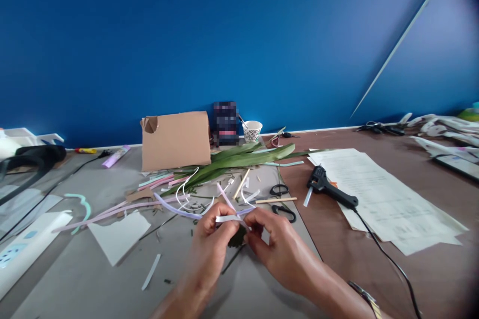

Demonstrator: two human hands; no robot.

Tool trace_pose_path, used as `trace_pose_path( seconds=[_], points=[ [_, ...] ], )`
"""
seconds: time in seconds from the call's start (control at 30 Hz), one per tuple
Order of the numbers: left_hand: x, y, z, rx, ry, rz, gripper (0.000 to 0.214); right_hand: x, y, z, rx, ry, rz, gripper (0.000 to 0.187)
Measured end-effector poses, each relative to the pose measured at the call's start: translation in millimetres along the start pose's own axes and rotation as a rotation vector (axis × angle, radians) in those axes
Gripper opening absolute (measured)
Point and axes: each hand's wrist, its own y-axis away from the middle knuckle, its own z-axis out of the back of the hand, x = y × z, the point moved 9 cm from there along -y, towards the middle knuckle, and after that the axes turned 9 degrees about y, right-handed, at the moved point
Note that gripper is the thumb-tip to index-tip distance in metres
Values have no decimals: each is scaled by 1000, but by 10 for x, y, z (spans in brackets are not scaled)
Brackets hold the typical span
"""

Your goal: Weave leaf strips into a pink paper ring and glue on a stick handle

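Observation:
My left hand and my right hand meet low in the middle of the view, fingers pinched together on thin paper strips, white and lilac. A lilac strip runs off to the left from the pinch. Something small and dark sits between my hands, partly hidden. Long green leaves lie just beyond, and black scissors rest close to my right hand.
A black glue gun with its cable lies on white paper sheets at the right. A cardboard piece and a patterned cup stand by the blue wall. A white power strip lies at left, among paper scraps.

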Motion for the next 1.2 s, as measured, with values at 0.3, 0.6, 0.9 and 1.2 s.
trace_pose_path(
  seconds=[0.3, 0.6, 0.9, 1.2],
  points=[
    [16, 13, -43, 88, 40, -13, 9, 18, -20, 87, -44, -197, 19, 24],
    [105, 22, -99, 80, 240, 65, 16, 351, 195, 156, -385, 264, 437, 25],
    [40, 45, -138, 122, 327, 64, 20, 481, 242, 101, -341, 371, 537, 34],
    [111, 95, -175, 133, 299, 115, 10, 442, 189, 141, -330, 311, 473, 39]
  ],
)
